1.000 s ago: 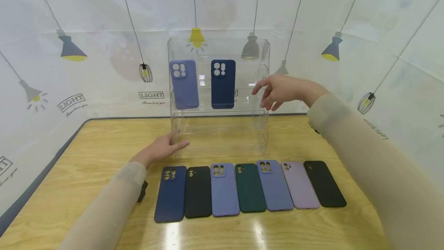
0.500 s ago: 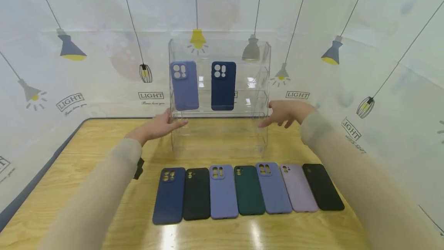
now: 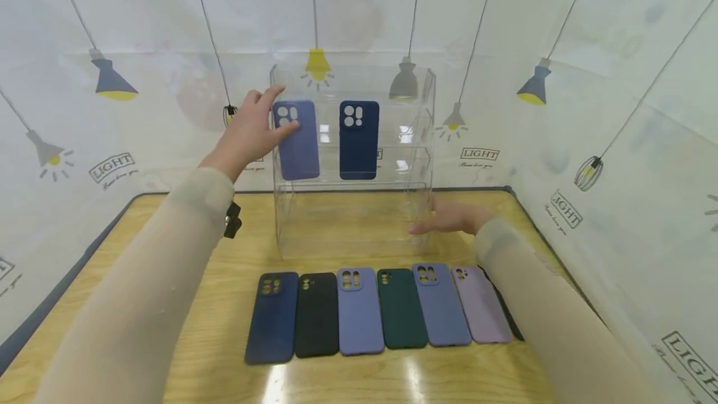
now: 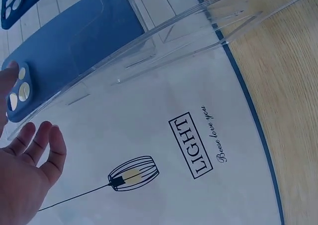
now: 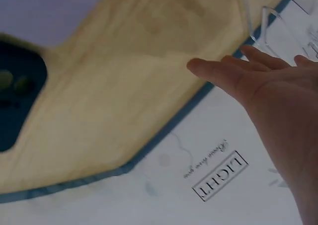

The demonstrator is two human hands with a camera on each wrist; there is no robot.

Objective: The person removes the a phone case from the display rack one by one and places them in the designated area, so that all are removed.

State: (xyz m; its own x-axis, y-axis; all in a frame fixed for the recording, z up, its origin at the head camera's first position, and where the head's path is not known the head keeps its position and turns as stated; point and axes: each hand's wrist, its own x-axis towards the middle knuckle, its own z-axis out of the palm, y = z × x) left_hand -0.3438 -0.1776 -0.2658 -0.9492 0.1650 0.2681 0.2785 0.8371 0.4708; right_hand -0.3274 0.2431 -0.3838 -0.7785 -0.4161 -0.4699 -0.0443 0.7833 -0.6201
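A clear acrylic display stand [image 3: 353, 184] stands upright at the back of the table. Leaning on one of its tiers are a periwinkle phone case [image 3: 301, 154] at the left and a navy phone case [image 3: 359, 149] nearer the middle. My left hand [image 3: 247, 133] is at the stand's upper left side, thumb over the periwinkle case's camera cutouts, other fingers outside the side panel. In the left wrist view, thumb and fingers stand apart at that case's [image 4: 84, 41] corner. Low at the stand's right side, my right hand [image 3: 454, 216] reaches in with extended fingers.
In front of the stand lies a row of several phone cases, from a navy one [image 3: 272, 318] through a dark green one [image 3: 402, 309] to a pink-lilac one [image 3: 483, 305]. My right sleeve mostly covers a black case [image 3: 512, 317] at the row's end.
My left hand has risen along the stand's left side from near its base to the periwinkle case's top. The right hand has gone down the right side to the lower tier.
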